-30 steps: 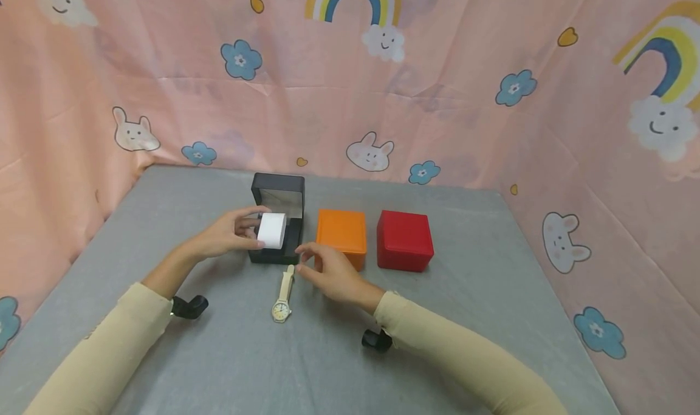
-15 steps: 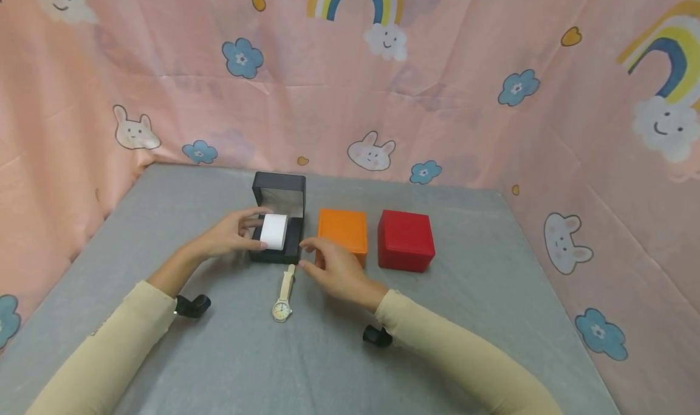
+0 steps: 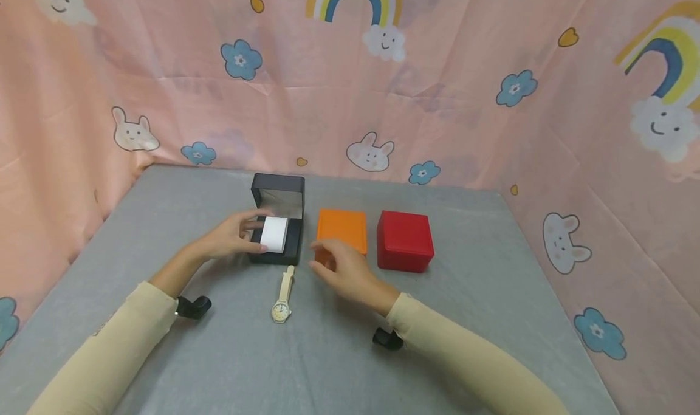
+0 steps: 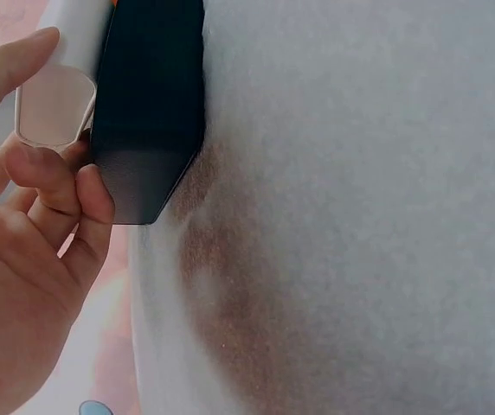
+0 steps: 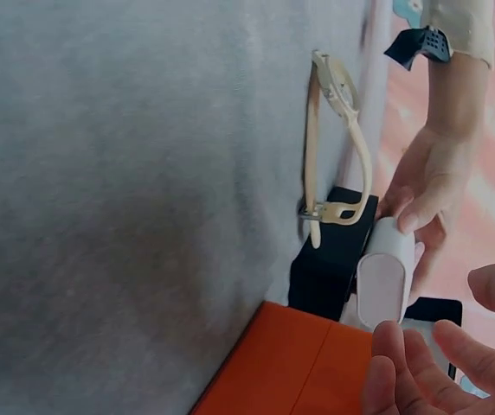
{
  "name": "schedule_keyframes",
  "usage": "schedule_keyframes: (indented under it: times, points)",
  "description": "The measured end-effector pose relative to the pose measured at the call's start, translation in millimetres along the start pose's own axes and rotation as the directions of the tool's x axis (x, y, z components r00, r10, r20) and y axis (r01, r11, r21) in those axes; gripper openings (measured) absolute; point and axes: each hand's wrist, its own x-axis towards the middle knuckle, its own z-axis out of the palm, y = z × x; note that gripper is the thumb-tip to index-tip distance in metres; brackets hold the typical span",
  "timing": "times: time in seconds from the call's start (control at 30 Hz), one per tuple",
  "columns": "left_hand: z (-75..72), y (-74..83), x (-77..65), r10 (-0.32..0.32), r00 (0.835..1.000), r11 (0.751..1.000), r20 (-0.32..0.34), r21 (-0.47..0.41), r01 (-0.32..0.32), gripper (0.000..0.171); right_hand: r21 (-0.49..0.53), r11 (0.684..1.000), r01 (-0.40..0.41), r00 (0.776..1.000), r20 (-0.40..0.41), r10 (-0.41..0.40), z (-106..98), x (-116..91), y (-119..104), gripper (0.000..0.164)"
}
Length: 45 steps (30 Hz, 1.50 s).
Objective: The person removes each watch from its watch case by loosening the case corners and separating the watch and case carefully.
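My left hand [image 3: 225, 237] pinches a white watch cushion [image 3: 274, 235] between thumb and fingers, over the base of a black watch box [image 3: 277, 187] whose lid stands up. In the left wrist view the cushion's flat end [image 4: 55, 105] shows above the curled fingers, beside the dark box wall [image 4: 148, 95]. My right hand [image 3: 352, 275] hovers in front of the orange box [image 3: 341, 225], its fingers loosely bent around nothing. A watch with a cream strap [image 3: 284, 287] lies on its side before the black box; its strap is buckled into a loop in the right wrist view.
A closed red box [image 3: 405, 240] stands right of the orange one. Grey cloth covers the table [image 3: 235, 354], and a pink patterned curtain [image 3: 459, 129] hangs behind it and along the sides. A black wrist camera [image 3: 194, 307] juts out under the left sleeve.
My right hand has drawn back to the right, away from the cushion. The cushion in my left hand has sunk slightly toward the box base. The watch and the other boxes stay put.
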Motion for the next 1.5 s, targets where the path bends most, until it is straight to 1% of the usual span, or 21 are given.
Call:
schedule_keyframes:
  times: [0.1,0.17,0.33,0.4,0.5,0.7,0.93,1.07,1.23,1.33,1.5]
  points:
    - [0.5,-0.2,-1.1,0.009,1.0,1.0,-0.009,0.01,-0.009,0.071,0.018,1.0,-0.015,1.0,0.006,0.015,-1,-3,3,0.037]
    - [1.2,-1.2,-1.2,0.025,1.0,1.0,-0.01,0.019,-0.025,0.071,0.03,0.999,-0.038,0.999,0.011,0.038,-3,-5,4,0.037]
    - [1.1,-2.4,0.9,0.009,1.0,1.0,0.002,0.014,-0.009,0.071,0.041,0.997,-0.065,0.998,-0.006,0.065,-6,-7,6,0.035]
    - [0.6,-2.2,1.4,-0.012,1.0,1.0,0.006,0.016,0.012,0.073,0.036,0.997,-0.067,0.998,-0.016,0.068,-7,-7,5,0.035]
    - [1.0,-2.0,2.1,-0.019,1.0,0.999,-0.001,0.034,0.019,0.073,0.016,0.997,-0.072,0.997,-0.024,0.073,-9,-8,5,0.035]
    - [2.1,-1.4,6.4,0.006,1.0,0.999,0.007,0.049,-0.006,0.074,-0.02,0.997,-0.075,0.997,-0.035,0.074,-13,-10,8,0.034]
    - [0.0,-5.2,4.8,0.029,0.999,0.997,0.017,0.065,-0.03,0.073,-0.072,0.997,-0.039,0.998,-0.052,0.036,-16,-13,10,0.033]
    - [-0.3,-5.4,5.1,0.038,0.999,0.996,0.031,0.083,-0.041,0.072,-0.071,0.996,-0.057,0.997,-0.063,0.053,-19,-16,12,0.034]
    - [-0.1,-4.6,4.3,0.012,0.999,0.993,0.037,0.118,-0.017,0.073,-0.068,0.995,-0.071,0.995,-0.069,0.066,-21,-19,14,0.035]
    - [0.3,-4.3,4.2,-0.013,0.999,0.991,0.031,0.132,0.008,0.074,-0.057,0.996,-0.074,0.995,-0.074,0.07,-22,-21,16,0.035]
    - [1.2,-3.3,5.1,-0.016,0.999,0.994,0.029,0.109,0.013,0.076,-0.025,0.997,-0.077,0.994,-0.08,0.075,-25,-24,19,0.035]
